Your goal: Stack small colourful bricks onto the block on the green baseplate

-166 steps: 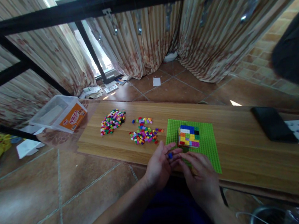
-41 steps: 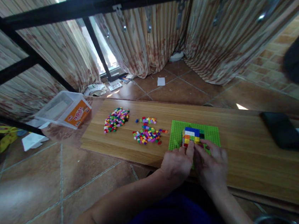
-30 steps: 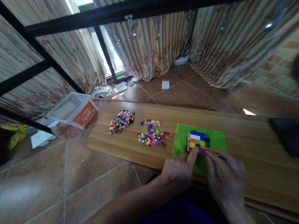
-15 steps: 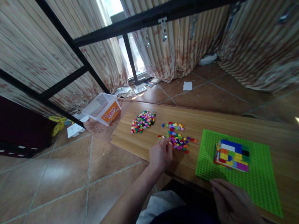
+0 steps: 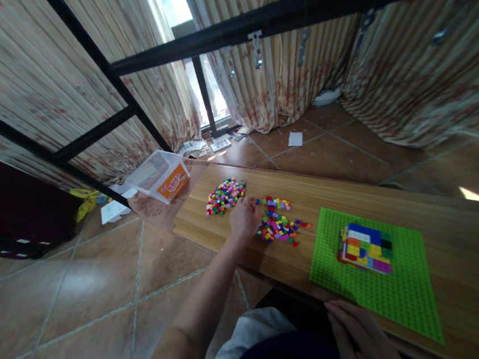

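My left hand (image 5: 244,219) is over the wooden table between two heaps of small toy bricks, its fingers curled together. Whatever is between the fingertips is hidden. Just beyond it lies the far heap of mixed-colour bricks (image 5: 225,195). To its right is the nearer heap (image 5: 277,226), with a short row of bricks (image 5: 277,203) behind. My right hand (image 5: 360,332) rests low at the table's near edge, fingers stretched out, holding nothing that I can see. Above it, a block built of coloured bricks (image 5: 366,248) sits on a green baseplate (image 5: 414,298).
A clear plastic box (image 5: 157,174) with an orange label stands past the table's left end. Black metal bars (image 5: 208,40) cross in front of the curtains. A dark suitcase (image 5: 15,203) is at the left. Papers (image 5: 295,139) lie on the tiled floor.
My left hand has moved away from the nearer heap, up and slightly left toward the far heap. My right hand stays low by the table edge. The view has shifted slightly.
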{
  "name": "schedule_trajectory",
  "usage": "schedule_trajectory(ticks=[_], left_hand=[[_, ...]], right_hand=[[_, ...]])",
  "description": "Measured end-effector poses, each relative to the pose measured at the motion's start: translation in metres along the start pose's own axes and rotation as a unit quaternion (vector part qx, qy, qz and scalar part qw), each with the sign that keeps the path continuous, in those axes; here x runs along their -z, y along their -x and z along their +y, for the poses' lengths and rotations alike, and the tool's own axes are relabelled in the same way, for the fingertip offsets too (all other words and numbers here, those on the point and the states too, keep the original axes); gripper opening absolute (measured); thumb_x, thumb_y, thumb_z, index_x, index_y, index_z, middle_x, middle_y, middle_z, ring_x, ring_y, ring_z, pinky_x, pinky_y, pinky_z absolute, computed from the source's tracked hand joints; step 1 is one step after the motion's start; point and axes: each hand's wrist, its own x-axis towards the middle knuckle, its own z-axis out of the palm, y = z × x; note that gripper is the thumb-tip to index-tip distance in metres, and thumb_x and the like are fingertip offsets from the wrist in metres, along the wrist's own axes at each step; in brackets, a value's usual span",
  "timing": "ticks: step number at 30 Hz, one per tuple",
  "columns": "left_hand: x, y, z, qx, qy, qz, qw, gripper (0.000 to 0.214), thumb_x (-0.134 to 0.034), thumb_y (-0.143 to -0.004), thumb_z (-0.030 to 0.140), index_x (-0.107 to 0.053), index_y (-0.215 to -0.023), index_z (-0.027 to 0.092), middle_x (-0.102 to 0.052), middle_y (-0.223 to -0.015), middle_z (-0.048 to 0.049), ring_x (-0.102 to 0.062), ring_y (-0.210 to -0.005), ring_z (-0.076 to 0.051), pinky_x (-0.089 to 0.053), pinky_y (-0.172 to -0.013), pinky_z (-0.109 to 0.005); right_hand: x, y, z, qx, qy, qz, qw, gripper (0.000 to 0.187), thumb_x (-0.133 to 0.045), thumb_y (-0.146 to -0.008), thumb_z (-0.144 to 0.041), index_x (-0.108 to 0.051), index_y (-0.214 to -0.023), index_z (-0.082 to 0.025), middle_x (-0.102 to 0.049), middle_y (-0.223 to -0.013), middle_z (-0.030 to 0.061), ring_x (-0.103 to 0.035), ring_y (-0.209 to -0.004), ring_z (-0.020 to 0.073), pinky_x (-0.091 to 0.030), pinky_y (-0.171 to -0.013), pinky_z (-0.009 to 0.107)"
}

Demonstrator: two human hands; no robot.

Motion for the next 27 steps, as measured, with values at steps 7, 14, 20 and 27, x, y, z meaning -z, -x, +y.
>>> schedule_trajectory(ticks=[7,14,20,27], left_hand=[[-0.005,-0.009,0.005,-0.011,-0.041,-0.016,0.999,0.024,-0.048,-0.092,0.025,-0.06,-0.113,0.019,-0.063,-0.114,-0.0083,-0.063,-0.097,-0.019,-0.048,-0.084,-0.028],[-0.007,-0.013,0.007,-0.012,-0.059,-0.021,0.998,0.02,-0.045,-0.094,0.028,-0.061,-0.102,0.019,-0.062,-0.11,-0.0079,-0.063,-0.095,-0.019,-0.047,-0.08,-0.029],[-0.007,-0.012,0.002,0.005,-0.022,0.009,1.0,0.015,-0.051,-0.09,0.025,-0.064,-0.095,0.019,-0.067,-0.104,-0.0079,-0.065,-0.09,-0.02,-0.047,-0.077,-0.028],[0.012,0.029,0.007,-0.011,0.163,0.021,0.986,0.012,-0.056,-0.086,0.025,-0.064,-0.091,0.018,-0.069,-0.08,-0.0014,-0.06,-0.06,-0.012,-0.043,-0.06,-0.023]], right_hand=[[0.004,-0.009,-0.01,-0.018,-0.008,0.014,1.0,0.024,-0.051,-0.094,-0.035,-0.07,-0.103,-0.023,-0.073,-0.1,0.0046,-0.071,-0.087,0.0179,-0.056,-0.078,0.03],[0.005,-0.017,-0.016,-0.019,-0.007,0.036,0.999,0.027,-0.047,-0.097,-0.035,-0.069,-0.1,-0.021,-0.073,-0.095,0.0043,-0.071,-0.083,0.0165,-0.056,-0.074,0.028],[0.004,-0.017,-0.018,-0.026,-0.013,0.036,0.999,0.027,-0.046,-0.097,-0.035,-0.069,-0.099,-0.022,-0.073,-0.094,0.0047,-0.07,-0.084,0.0168,-0.056,-0.076,0.029],[0.005,-0.019,-0.026,-0.093,-0.059,0.035,0.993,0.019,-0.052,-0.094,-0.028,-0.069,-0.099,-0.022,-0.071,-0.096,0.0056,-0.068,-0.087,0.018,-0.057,-0.078,0.032]])
